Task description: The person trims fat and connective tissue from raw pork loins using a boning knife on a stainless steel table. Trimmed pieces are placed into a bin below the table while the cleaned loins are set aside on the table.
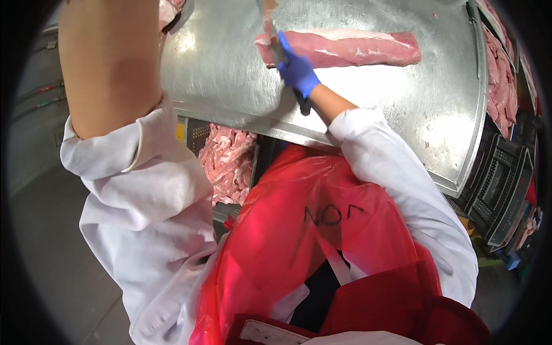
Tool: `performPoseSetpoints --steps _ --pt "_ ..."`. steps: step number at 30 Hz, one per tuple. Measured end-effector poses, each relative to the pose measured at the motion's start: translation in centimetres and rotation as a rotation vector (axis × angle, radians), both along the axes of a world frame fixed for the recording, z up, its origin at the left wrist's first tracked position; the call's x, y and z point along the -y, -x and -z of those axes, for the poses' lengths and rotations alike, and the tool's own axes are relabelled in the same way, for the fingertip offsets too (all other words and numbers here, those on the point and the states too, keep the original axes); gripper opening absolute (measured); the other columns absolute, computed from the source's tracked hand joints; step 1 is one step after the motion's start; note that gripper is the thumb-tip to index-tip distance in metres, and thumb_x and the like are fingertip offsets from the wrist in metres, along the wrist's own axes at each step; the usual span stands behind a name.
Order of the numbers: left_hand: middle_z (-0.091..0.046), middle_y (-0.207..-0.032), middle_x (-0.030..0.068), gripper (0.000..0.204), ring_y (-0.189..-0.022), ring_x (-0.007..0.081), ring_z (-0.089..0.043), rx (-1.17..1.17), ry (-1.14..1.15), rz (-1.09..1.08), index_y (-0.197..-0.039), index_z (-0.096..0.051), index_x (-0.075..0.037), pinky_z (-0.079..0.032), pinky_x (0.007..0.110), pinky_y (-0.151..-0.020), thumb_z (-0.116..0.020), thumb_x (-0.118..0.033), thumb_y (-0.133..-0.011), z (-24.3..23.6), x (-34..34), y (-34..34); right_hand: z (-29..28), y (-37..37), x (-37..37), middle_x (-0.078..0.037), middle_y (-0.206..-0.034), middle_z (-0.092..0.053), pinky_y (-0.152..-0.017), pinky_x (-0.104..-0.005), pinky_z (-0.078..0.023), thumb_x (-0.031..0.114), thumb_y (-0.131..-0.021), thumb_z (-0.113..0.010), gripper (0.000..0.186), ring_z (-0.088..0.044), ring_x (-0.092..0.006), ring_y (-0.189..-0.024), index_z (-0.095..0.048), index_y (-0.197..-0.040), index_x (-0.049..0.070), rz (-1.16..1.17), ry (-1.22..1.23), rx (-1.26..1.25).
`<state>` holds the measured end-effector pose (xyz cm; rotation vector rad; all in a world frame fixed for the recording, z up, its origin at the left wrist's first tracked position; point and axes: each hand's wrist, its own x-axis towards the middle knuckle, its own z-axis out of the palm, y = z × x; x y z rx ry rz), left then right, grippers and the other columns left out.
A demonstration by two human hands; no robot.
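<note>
My right hand point(299, 72), in a blue glove, is closed around the dark handle of a knife point(303, 104). The knife's blade points up and away toward the top edge, blurred, passing over the left end of a long pink piece of boneless meat point(356, 49). A pale strip of fat runs along the meat's far side. It lies crosswise on a shiny metal table point(224, 86). My bare left forearm point(109, 63), white sleeve rolled up, reaches up past the top edge, so my left hand is out of sight.
Beneath the near table edge, a crate holds meat trimmings point(225, 161). More meat point(499, 75) is piled beyond the table's right edge, above a black plastic crate point(499, 184). At the top left, another piece of meat point(169, 10) shows beside my forearm. A red apron point(299, 230) covers my front.
</note>
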<state>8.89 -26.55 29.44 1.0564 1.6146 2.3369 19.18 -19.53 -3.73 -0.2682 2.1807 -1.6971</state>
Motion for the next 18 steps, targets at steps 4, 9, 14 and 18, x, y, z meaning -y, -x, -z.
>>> performPoseSetpoints --steps 4,9,14,18 --pt "-0.066 -0.084 0.0138 0.033 -0.071 0.0198 -0.059 -0.054 0.091 -0.059 -0.103 -0.064 0.002 -0.050 0.032 -0.067 -0.063 -0.029 -0.095 -1.3 -2.2 -1.1 -0.1 -10.6 -2.1 -0.028 -0.091 -0.067 -0.068 -0.0450 -0.056 0.004 -0.082 -0.049 0.088 -0.066 -0.0272 -0.062 -0.019 -0.162 0.025 -0.285 0.062 0.007" --pt "-0.065 -0.082 0.0147 0.035 -0.070 0.0208 -0.058 -0.199 0.214 -0.012 -0.102 -0.064 0.001 -0.049 0.034 -0.067 -0.064 -0.033 -0.094 -4.0 -13.0 -1.7 -5.0 -7.0 -5.8 -0.014 -0.069 -0.056 -0.054 -0.0364 -0.052 0.011 -0.087 -0.045 0.085 -0.055 -0.0202 -0.051 -0.012 -0.162 0.034 -0.479 0.011 0.210" --pt "-0.065 -0.081 0.0157 0.037 -0.069 0.0218 -0.057 -0.424 0.362 0.001 -0.101 -0.064 0.000 -0.049 0.035 -0.066 -0.065 -0.036 -0.094 -5.5 -22.7 -1.9 -10.2 -6.9 -10.9 -0.008 -0.067 -0.056 -0.053 -0.0336 -0.051 0.018 -0.091 -0.050 0.080 -0.056 -0.0172 -0.053 -0.014 -0.162 0.032 -0.256 0.078 0.201" --pt "-0.065 -0.080 0.0164 0.039 -0.069 0.0227 -0.057 -0.641 0.434 0.007 -0.100 -0.064 0.000 -0.049 0.037 -0.066 -0.065 -0.038 -0.093 -5.0 -29.0 0.0 -11.1 -8.0 -18.6 -0.011 -0.079 -0.059 -0.055 -0.0318 -0.050 0.016 -0.090 -0.051 0.081 -0.051 -0.0155 -0.058 -0.017 -0.161 0.033 0.000 0.261 0.184"
